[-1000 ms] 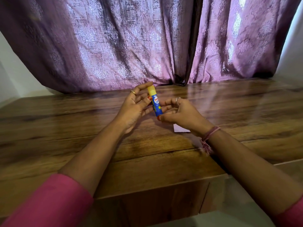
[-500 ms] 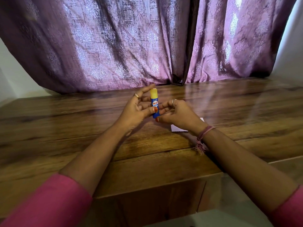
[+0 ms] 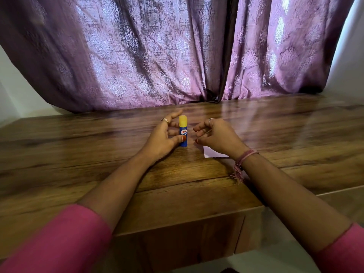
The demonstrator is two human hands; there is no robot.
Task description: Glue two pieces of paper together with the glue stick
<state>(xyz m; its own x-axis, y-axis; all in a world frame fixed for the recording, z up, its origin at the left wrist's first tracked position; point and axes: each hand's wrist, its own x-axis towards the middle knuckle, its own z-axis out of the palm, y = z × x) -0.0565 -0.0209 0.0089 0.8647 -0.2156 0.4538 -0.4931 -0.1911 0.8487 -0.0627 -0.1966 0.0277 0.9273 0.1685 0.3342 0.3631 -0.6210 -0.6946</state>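
Since a second ago the right hand (image 3: pixel 218 135) has let go of the glue stick (image 3: pixel 183 131) and drawn a little to the right, and the stick, then tilted between both hands, now stands upright. Its blue body with the yellow cap on top sits at or just above the wooden bench (image 3: pixel 98 158); whether its base touches the wood cannot be told. The left hand (image 3: pixel 163 137) holds it, thumb pressed on the lower front of the tube, fingers curved round behind it, a ring on one finger. The right hand hangs near the stick but apart from it, fingers loosely curled and gripping nothing, a ring on one finger and a pink thread band (image 3: pixel 243 160) round the wrist. White paper (image 3: pixel 213 154) lies flat on the bench under that wrist, mostly hidden, only a corner showing; how many sheets cannot be told. Pink sleeves (image 3: pixel 65 241) cover both upper forearms. Behind the bench hang purple patterned curtains (image 3: pixel 157 52).
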